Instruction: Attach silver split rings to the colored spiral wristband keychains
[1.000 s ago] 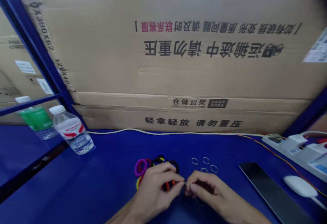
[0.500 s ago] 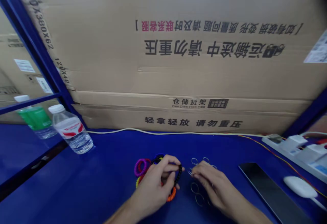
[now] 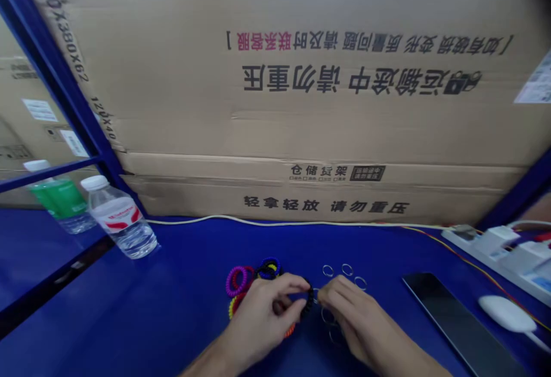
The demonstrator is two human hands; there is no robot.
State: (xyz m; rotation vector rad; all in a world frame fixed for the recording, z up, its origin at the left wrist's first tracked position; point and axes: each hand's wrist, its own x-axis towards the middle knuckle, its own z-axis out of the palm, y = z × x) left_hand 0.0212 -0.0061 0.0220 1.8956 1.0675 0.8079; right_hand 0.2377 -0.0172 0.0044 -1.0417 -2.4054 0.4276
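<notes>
A black coiled hair tie point(image 3: 309, 301) is pinched between the thumb and fingers of my left hand point(image 3: 269, 314). My right hand point(image 3: 355, 317) closes its fingertips on a small metal ring point(image 3: 316, 295), which meets the right side of the black coil; whether it is hooked on, I cannot tell. Behind and under my left hand lies a pile of coiled hair ties, with a purple one point(image 3: 236, 281), a blue one point(image 3: 271, 263) and an orange one point(image 3: 290, 330) showing. Several loose metal rings point(image 3: 346, 269) lie around my right hand, some partly hidden by it.
A dark phone point(image 3: 456, 319) and a white charger point(image 3: 507, 313) lie at the right, below a power strip point(image 3: 495, 251). Two bottles stand at the left, one clear with a red-and-white label point(image 3: 123, 219). A large cardboard box point(image 3: 275, 130) walls off the back, a pale cable point(image 3: 258, 224) along its foot.
My hands have come closer together. The left moved slightly right with the black hair tie, and the right brought the metal ring up against it.
</notes>
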